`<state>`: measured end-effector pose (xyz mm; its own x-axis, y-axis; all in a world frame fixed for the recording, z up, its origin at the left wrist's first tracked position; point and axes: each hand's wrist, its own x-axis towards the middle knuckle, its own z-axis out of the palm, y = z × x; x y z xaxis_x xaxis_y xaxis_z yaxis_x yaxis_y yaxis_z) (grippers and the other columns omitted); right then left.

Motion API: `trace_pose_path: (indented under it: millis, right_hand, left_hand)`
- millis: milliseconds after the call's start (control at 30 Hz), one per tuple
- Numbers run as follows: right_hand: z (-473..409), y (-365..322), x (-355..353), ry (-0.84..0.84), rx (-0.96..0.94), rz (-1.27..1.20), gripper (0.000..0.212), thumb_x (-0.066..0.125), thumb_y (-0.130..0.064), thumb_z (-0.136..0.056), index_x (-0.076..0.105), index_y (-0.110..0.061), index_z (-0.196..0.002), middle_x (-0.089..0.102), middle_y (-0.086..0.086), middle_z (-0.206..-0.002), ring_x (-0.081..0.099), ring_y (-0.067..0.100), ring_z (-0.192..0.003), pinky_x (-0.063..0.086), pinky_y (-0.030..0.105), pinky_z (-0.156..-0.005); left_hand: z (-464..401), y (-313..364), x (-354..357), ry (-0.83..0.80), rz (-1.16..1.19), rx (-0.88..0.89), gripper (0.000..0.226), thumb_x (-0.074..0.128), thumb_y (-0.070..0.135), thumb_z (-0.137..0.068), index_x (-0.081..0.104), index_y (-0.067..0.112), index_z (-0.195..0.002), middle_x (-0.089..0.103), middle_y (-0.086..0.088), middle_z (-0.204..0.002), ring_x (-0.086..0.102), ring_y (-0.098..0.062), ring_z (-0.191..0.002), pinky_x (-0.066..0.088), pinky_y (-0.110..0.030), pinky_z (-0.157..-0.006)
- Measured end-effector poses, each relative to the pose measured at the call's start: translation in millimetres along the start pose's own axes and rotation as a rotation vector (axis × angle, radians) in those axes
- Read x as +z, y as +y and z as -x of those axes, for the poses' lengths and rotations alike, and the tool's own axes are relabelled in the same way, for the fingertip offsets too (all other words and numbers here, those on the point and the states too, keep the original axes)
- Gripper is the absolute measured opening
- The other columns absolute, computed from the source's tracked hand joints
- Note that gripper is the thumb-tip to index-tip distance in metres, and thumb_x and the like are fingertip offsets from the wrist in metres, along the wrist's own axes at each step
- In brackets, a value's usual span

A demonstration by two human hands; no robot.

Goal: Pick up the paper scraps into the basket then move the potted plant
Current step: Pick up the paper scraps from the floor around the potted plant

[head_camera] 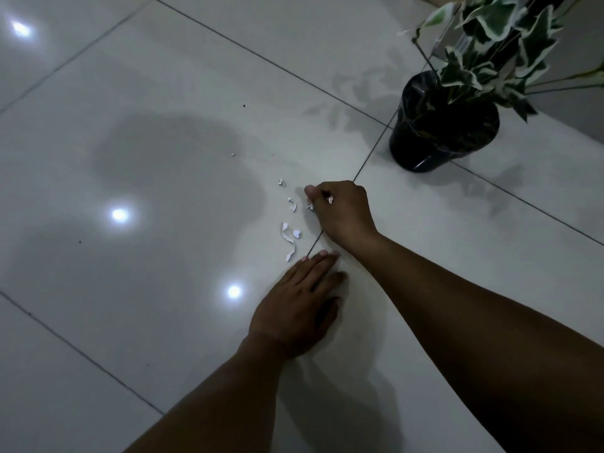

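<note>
Several white paper scraps (289, 240) lie on the pale tiled floor (163, 158) near the middle of the head view. My right hand (343, 210) is curled over the scraps, fingers closed on a small white piece. My left hand (300, 308) rests flat on the floor just below the scraps, fingers together, holding nothing. The potted plant (444, 125), in a glossy black pot with green and white leaves, stands at the upper right, apart from both hands. No basket is in view.
Dark grout lines (372, 155) cross the glossy floor. Bright reflections of ceiling lights (119, 214) show on the tiles at left. A tiny scrap (232, 155) lies farther off.
</note>
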<state>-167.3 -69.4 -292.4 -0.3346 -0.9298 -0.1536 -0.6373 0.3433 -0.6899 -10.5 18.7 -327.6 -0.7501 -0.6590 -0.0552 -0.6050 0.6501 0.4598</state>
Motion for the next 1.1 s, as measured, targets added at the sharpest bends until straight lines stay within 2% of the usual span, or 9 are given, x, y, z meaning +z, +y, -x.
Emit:
trace_pose_path:
  millis: [200,300,400,500,567,700,767,867,1100]
  right_hand:
    - [5,17,7,-0.002,-0.052,0.083,0.025,0.07,-0.032,-0.09,0.078,-0.015,-0.108,0.075,-0.001,-0.112,0.067,0.01,-0.106,0.032,0.006,-0.084]
    - [7,14,7,0.042,-0.06,0.045,0.016,0.07,-0.027,-0.09,0.079,-0.013,-0.094,0.075,-0.001,-0.096,0.065,0.011,-0.092,0.031,0.006,-0.072]
    - [3,8,4,0.081,0.032,-0.11,0.017,0.063,-0.031,-0.095,0.066,-0.018,-0.086,0.062,-0.014,-0.082,0.055,0.0,-0.075,0.036,0.006,-0.066]
    - [-4,-4,2,-0.009,0.307,-0.628,0.02,0.054,-0.03,-0.101,0.054,-0.015,-0.088,0.055,-0.005,-0.074,0.047,0.009,-0.058,0.039,0.02,-0.055]
    - [-9,-11,-2,-0.1,0.487,-1.083,0.02,0.048,-0.016,-0.103,0.048,-0.013,-0.083,0.048,0.001,-0.066,0.037,0.011,-0.047,0.029,0.022,-0.042]
    - [-13,-14,-12,-0.291,0.534,-1.518,0.019,0.038,-0.003,-0.093,0.056,-0.005,-0.087,0.048,0.003,-0.064,0.035,0.01,-0.045,0.024,0.02,-0.041]
    - [-11,-13,-14,-0.349,0.514,-1.55,0.025,0.037,-0.006,-0.087,0.06,-0.002,-0.094,0.048,0.003,-0.066,0.034,0.011,-0.047,0.024,0.021,-0.044]
    - [-7,-13,-18,-0.415,0.489,-1.594,0.021,0.04,-0.013,-0.083,0.06,-0.004,-0.084,0.048,0.005,-0.068,0.036,0.014,-0.049,0.024,0.024,-0.047]
    - [-10,-11,-17,-0.44,0.471,-1.457,0.033,0.042,-0.029,-0.105,0.046,-0.018,-0.074,0.052,-0.002,-0.067,0.035,0.008,-0.043,0.022,0.02,-0.043]
  left_hand:
    - [0,0,1,0.001,-0.028,-0.008,0.049,0.039,0.046,-0.1,0.051,0.026,-0.143,0.042,-0.002,-0.156,0.036,-0.019,-0.145,0.008,-0.03,-0.117]
    - [0,0,2,0.012,-0.031,-0.007,0.048,0.04,0.046,-0.1,0.051,0.026,-0.143,0.041,-0.001,-0.156,0.033,-0.017,-0.147,0.009,-0.029,-0.117]
    - [0,-1,3,0.02,-0.023,-0.002,0.05,0.037,0.047,-0.101,0.048,0.027,-0.145,0.037,0.001,-0.159,0.017,-0.011,-0.147,0.003,-0.026,-0.116]
    - [0,-3,4,0.018,0.002,0.019,0.051,0.035,0.048,-0.102,0.043,0.028,-0.149,0.027,0.002,-0.163,0.009,-0.009,-0.149,0.0,-0.025,-0.118]
    - [0,-3,5,0.015,0.0,0.021,0.05,0.036,0.048,-0.103,0.042,0.029,-0.149,0.025,0.003,-0.164,0.009,-0.009,-0.15,-0.001,-0.024,-0.119]
    - [-1,-2,3,0.013,-0.009,0.019,0.048,0.04,0.045,-0.103,0.046,0.027,-0.147,0.027,0.002,-0.163,0.017,-0.013,-0.152,-0.001,-0.022,-0.122]
    - [-1,-2,3,0.012,-0.01,0.019,0.048,0.039,0.046,-0.103,0.046,0.027,-0.147,0.028,0.002,-0.163,0.018,-0.014,-0.152,0.002,-0.024,-0.122]
    - [0,-2,3,0.01,-0.011,0.019,0.049,0.038,0.046,-0.103,0.045,0.028,-0.147,0.027,0.002,-0.164,0.017,-0.014,-0.153,0.003,-0.024,-0.123]
    - [0,-1,2,0.024,-0.015,0.017,0.048,0.039,0.045,-0.103,0.047,0.027,-0.146,0.029,0.002,-0.163,0.019,-0.015,-0.152,0.007,-0.025,-0.122]
